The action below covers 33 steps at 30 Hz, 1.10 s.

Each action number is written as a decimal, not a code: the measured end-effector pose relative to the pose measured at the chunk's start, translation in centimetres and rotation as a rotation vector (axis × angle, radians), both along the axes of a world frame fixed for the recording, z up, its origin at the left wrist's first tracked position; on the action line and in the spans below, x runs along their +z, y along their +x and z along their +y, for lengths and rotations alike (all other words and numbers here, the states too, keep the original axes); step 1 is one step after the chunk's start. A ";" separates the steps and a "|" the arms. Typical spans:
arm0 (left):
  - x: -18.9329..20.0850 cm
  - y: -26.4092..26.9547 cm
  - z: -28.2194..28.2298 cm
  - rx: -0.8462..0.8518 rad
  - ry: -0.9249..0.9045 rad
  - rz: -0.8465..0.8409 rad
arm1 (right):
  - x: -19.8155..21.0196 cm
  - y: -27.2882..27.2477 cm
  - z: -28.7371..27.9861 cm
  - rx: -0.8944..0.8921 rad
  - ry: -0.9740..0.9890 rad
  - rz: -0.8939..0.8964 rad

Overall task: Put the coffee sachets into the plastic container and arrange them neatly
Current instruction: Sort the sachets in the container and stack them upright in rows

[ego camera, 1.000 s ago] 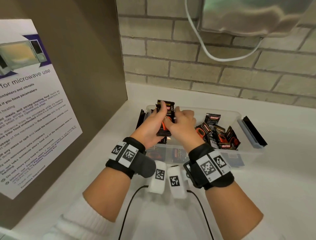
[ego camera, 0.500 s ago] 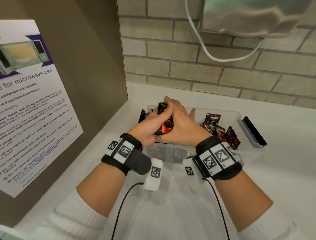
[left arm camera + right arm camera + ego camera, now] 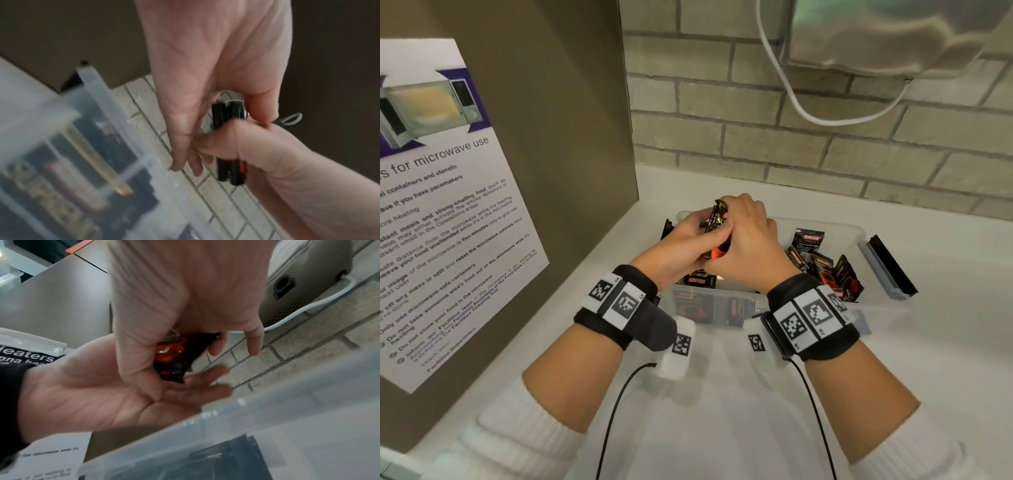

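While both hands point(image 3: 722, 246) clasp it | sachet stack point(image 3: 717, 219) between fingers point(image 3: 261, 110)

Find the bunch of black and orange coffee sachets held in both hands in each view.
Head: upper centre, bunch of black and orange coffee sachets between both hands.
Left wrist: right of centre, edge-on.
Right wrist: centre, under the palm.
Shared landmark: clear plastic container.

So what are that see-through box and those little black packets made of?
The box looks like clear, slightly frosted plastic: packets show through its wall, and the rim is smooth and moulded. The packets look like glossy printed foil or plastic film, since they crinkle and catch the light; which one, I cannot tell. The wall behind looks like matt pale brick.
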<state>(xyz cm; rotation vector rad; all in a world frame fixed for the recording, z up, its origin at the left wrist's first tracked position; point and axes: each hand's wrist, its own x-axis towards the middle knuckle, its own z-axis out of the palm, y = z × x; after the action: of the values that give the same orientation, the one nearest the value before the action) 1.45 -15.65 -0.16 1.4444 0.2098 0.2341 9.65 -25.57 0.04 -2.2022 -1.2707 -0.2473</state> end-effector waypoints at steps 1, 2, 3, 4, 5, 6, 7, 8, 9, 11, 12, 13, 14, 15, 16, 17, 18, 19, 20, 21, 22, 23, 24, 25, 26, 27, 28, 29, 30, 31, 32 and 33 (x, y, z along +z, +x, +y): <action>-0.1 -0.2 0.2 0.027 0.056 -0.006 | 0.1 0.3 -0.2 -0.025 -0.015 -0.034; -0.2 -0.3 0.4 0.070 0.139 -0.009 | 0.3 0.5 -0.3 -0.049 -0.035 -0.063; -0.2 -0.4 0.5 0.116 0.219 -0.014 | 0.4 0.7 -0.3 -0.068 -0.063 -0.088; -0.2 -0.3 0.6 0.156 0.276 -0.021 | 0.6 0.9 -0.2 -0.077 -0.100 -0.115; -0.2 -0.1 0.7 0.186 0.306 -0.027 | 0.7 0.9 0.0 -0.076 -0.143 -0.140; -0.1 0.1 0.8 0.210 0.322 -0.028 | 1.0 1.0 0.3 -0.063 -0.186 -0.146; 0.0 0.3 1.0 0.228 0.334 -0.025 | 1.5 1.1 0.4 -0.035 -0.221 -0.127; 0.0 0.4 1.3 0.241 0.349 -0.020 | 2.3 1.4 0.5 0.007 -0.247 -0.078; 0.0 0.6 1.6 0.250 0.375 -0.015 | 3.2 1.7 0.5 0.055 -0.270 -0.011; 0.2 0.8 2.3 0.261 0.431 -0.007 | 5.3 2.5 0.5 0.141 -0.297 0.106; 0.4 0.9 2.5 0.262 0.456 -0.002 | 6.3 3.0 0.5 0.161 -0.287 0.144; 0.6 1.1 2.7 0.260 0.483 0.000 | 7.1 3.6 0.6 0.164 -0.270 0.159; 0.8 1.3 2.9 0.258 0.513 0.003 | 7.8 4.2 0.8 0.156 -0.261 0.153; 1.1 1.6 3.0 0.257 0.546 0.007 | 8.4 4.7 1.1 0.147 -0.265 0.127; 1.3 1.9 3.1 0.254 0.571 0.013 | 8.8 5.3 1.4 0.143 -0.285 0.098; 1.4 2.2 3.2 0.251 0.585 0.020 | 9.1 5.7 1.8 0.145 -0.316 0.074; 1.5 2.5 3.3 0.247 0.596 0.029 | 9.3 6.1 2.2 0.146 -0.350 0.056; 1.5 2.8 3.4 0.244 0.609 0.042 | 9.4 6.4 2.5 0.145 -0.382 0.044; 1.4 3.1 3.5 0.242 0.627 0.056 | 9.3 6.7 2.9 0.145 -0.406 0.036; 1.3 3.2 3.6 0.237 0.649 0.075 | 9.1 7.0 3.1 0.144 -0.422 0.027; 1.2 3.2 3.8 0.229 0.671 0.099 | 8.9 7.2 3.4 0.144 -0.433 0.013; 1.1 3.2 4.0 0.222 0.694 0.122 | 8.6 7.5 3.6 0.142 -0.446 -0.011; 0.8 3.0 4.4 0.223 0.725 0.143 | 8.3 7.8 3.7 0.136 -0.465 -0.046; 0.6 2.8 4.8 0.239 0.775 0.168 | 7.9 8.2 3.8 0.128 -0.489 -0.083; 0.3 2.5 5.3 0.268 0.841 0.201 | 7.5 8.6 3.8 0.117 -0.517 -0.110; -0.1 2.1 5.8 0.294 0.912 0.250 | 7.1 9.0 3.8 0.103 -0.549 -0.127; -0.4 1.8 6.2 0.301 0.973 0.311 | 6.5 9.4 3.8 0.092 -0.582 -0.141; -0.9 1.4 6.5 0.289 1.017 0.373 | 5.8 9.7 3.8 0.087 -0.619 -0.154; -1.4 1.3 6.7 0.265 1.039 0.429 | 5.1 9.9 3.9 0.084 -0.653 -0.162; -1.9 1.1 6.8 0.236 1.034 0.468 | 4.3 10.1 4.1 0.087 -0.683 -0.169; -2.4 1.1 6.7 0.212 1.007 0.488 | 3.6 10.3 4.4 0.091 -0.701 -0.172; -2.8 1.2 6.6 0.197 0.967 0.494 | 2.9 10.4 4.7 0.094 -0.708 -0.166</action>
<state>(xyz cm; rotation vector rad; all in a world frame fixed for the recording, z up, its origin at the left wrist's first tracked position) 2.62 -9.01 -2.97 2.4387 0.7122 0.1314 20.08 -20.90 2.93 -2.7302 -1.7459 0.0792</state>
